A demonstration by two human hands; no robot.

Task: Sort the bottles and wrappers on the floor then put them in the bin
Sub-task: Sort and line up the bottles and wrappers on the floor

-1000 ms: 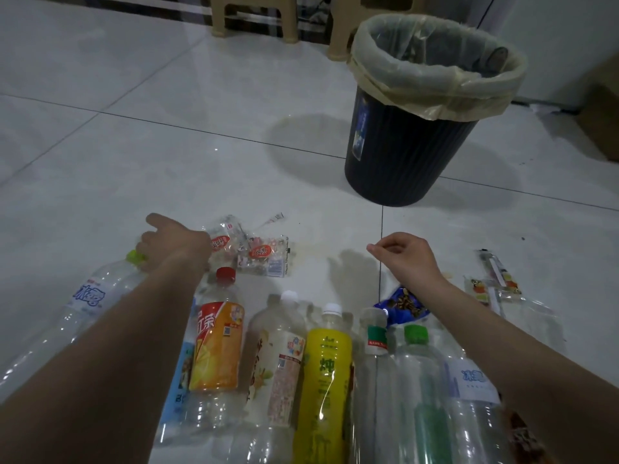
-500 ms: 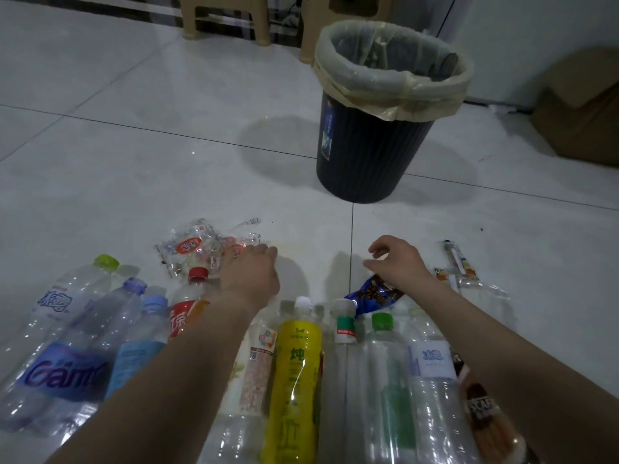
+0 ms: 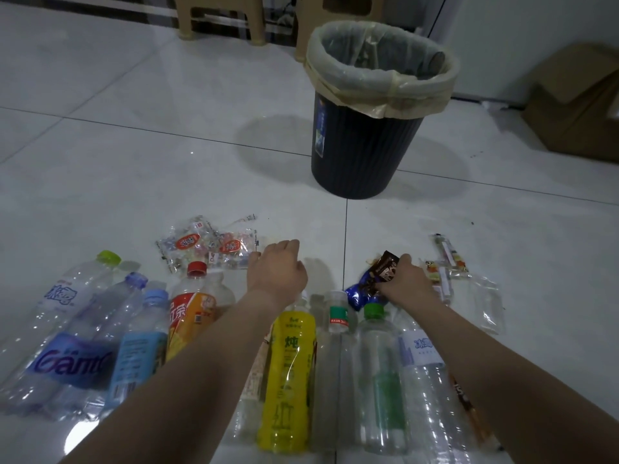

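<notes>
Clutching a brown wrapper [image 3: 387,269], the right hand [image 3: 407,279]; left hand [image 3: 278,269] beside clear wrappers [image 3: 201,246], grip unclear.

The left hand [image 3: 276,271] showed only its back; its fingers were hidden under it, so whether they held something could not be told. The left forearm [image 3: 201,363] covered most of a pale-label bottle [image 3: 256,380]. The right hand [image 3: 407,279] gripped a dark wrapper [image 3: 385,267] and hid its right part. A brown wrapper [image 3: 469,413] lay half under the right forearm [image 3: 509,370]. The right edge cut off the cardboard box [image 3: 582,105], the top edge the stools [image 3: 217,15].
</notes>
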